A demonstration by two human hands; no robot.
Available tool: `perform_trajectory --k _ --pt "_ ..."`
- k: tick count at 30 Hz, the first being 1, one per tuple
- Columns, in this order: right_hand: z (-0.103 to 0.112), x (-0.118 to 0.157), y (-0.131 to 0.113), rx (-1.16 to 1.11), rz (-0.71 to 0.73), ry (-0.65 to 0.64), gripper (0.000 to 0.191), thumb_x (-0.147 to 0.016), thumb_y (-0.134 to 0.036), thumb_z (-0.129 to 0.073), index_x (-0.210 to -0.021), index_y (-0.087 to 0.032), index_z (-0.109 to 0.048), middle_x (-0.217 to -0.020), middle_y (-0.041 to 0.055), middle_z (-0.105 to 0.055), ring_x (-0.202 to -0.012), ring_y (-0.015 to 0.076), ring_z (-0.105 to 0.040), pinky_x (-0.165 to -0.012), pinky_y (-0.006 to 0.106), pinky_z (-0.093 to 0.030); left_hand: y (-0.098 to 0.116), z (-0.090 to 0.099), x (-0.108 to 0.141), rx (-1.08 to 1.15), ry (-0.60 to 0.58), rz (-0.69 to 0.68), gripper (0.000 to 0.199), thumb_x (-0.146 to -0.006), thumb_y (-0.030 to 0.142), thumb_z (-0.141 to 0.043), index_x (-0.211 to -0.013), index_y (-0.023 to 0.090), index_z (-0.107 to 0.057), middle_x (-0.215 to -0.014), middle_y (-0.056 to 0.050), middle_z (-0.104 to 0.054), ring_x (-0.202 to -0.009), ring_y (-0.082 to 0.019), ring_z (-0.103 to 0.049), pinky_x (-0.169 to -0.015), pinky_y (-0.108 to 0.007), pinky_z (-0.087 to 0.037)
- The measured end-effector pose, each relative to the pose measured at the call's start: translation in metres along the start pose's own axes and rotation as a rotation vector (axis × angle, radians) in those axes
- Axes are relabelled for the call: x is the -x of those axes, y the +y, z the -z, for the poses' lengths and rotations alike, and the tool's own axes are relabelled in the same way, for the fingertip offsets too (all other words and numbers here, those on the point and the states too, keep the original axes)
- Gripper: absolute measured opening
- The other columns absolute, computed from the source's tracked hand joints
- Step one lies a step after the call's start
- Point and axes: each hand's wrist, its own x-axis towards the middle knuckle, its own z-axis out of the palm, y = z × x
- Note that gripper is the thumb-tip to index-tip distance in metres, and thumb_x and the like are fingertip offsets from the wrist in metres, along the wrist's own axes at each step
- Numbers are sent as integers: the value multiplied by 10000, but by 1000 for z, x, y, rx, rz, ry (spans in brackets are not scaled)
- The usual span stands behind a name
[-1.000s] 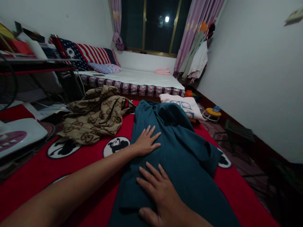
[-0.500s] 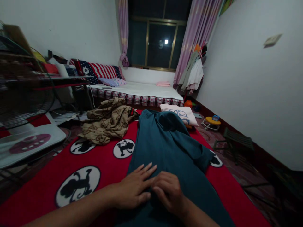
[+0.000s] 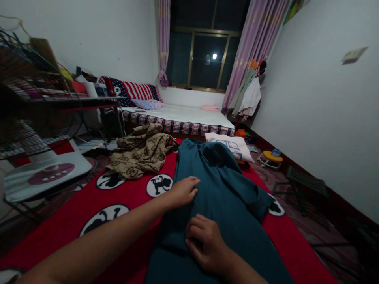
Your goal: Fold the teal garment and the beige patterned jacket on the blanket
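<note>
A long teal dress [image 3: 219,197] lies spread on the red blanket [image 3: 133,240], its neck end toward the bed and one sleeve out to the right. My left hand [image 3: 185,192] is on the dress's left part, with its fingers curled down and closed on the cloth. Nearer to me, my right hand [image 3: 205,242] pinches the fabric, thumb and fingers together around a small fold. The dress's lower end runs out of the bottom of the view. A crumpled brown patterned garment [image 3: 142,152] rests on the blanket to the left of it.
A white printed pillow [image 3: 229,146] lies past the dress. A fan [image 3: 32,110] and a cluttered desk [image 3: 91,100] stand at left. Yellow stool [image 3: 271,157] and folding stool [image 3: 306,181] sit at right. A bed [image 3: 183,114] is under the window.
My left hand has gone from lying flat beside the right hand to farther up the dress, and its fingers have curled. My right hand stays closed in nearly the same spot.
</note>
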Motion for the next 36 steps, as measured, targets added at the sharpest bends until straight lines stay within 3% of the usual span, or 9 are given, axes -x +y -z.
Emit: perform_trajectory --k 4,8,11,15,20,25,28,32,36 --pt "-2 4 0 -93 -18 35 91 -787 -181 -500 -721 -192 -562 -734 24 -627 -662 138 -545 -663 298 -398 -39 -32 -42 -268 62 276 667 -928 452 -389 -1447 40 -302 -1541 -208 -196 -1433 -281 -190 -1146 -429 -226" --pt "8 -5 6 -290 -316 4 161 -801 -221 -542 -674 -182 -633 -683 17 -667 -635 140 -595 -637 277 -438 -60 -42 -56 -317 129 405 686 -946 493 -315 -1445 23 -305 -1545 -201 -182 -1439 -292 -162 -1152 -443 -201" --pt "25 -42 28 -382 -534 -72 203 -824 -278 -554 -722 -168 -690 -644 15 -679 -593 152 -618 -572 259 -459 -61 -45 -55 -340 161 396 646 -952 446 -311 -1440 24 -321 -1542 -198 -200 -1437 -292 -172 -1152 -442 -198" --pt "32 -111 84 -133 -417 211 384 -898 -317 -462 -1213 -152 -607 -1241 91 -630 -1149 189 -572 -972 300 -431 -61 -48 -52 -355 162 388 628 -946 406 -297 -1447 29 -306 -1546 -195 -193 -1439 -293 -162 -1147 -444 -198" --pt "10 -140 153 313 -548 -122 618 -968 -442 -294 -1486 -109 -246 -1552 132 -230 -1438 215 -190 -1145 444 -185 -65 -49 -55 -314 147 441 635 -924 417 -335 -1455 69 -305 -1552 -170 -190 -1441 -278 -164 -1149 -459 -192" --pt "16 -151 170 611 -739 -282 574 -957 -432 -344 -1374 -52 -449 -1445 229 -406 -1371 314 -329 -1087 523 -225 -59 -48 -55 -316 170 453 670 -926 458 -342 -1450 41 -312 -1549 -182 -187 -1440 -290 -167 -1158 -470 -175" --pt "19 -165 169 660 -719 -277 535 -938 -421 -401 -1334 -77 -503 -1402 238 -456 -1350 349 -343 -1086 571 -162 -57 -47 -55 -313 155 462 669 -930 438 -343 -1452 21 -300 -1552 -184 -172 -1442 -294 -157 -1159 -471 -176" --pt "9 -159 181 559 -586 -223 579 -988 -454 -212 -1485 -162 -262 -1565 116 -208 -1441 243 -151 -1133 489 -129 -60 -46 -54 -296 139 439 662 -937 432 -320 -1462 30 -283 -1560 -165 -165 -1447 -282 -137 -1162 -473 -167" --pt "3 -144 193 463 -652 -275 624 -987 -478 -180 -1508 -133 -178 -1582 91 -137 -1453 219 -97 -1148 459 -133 -64 -43 -54 -278 99 422 658 -944 438 -297 -1470 45 -267 -1567 -149 -154 -1450 -275 -121 -1168 -463 -151"
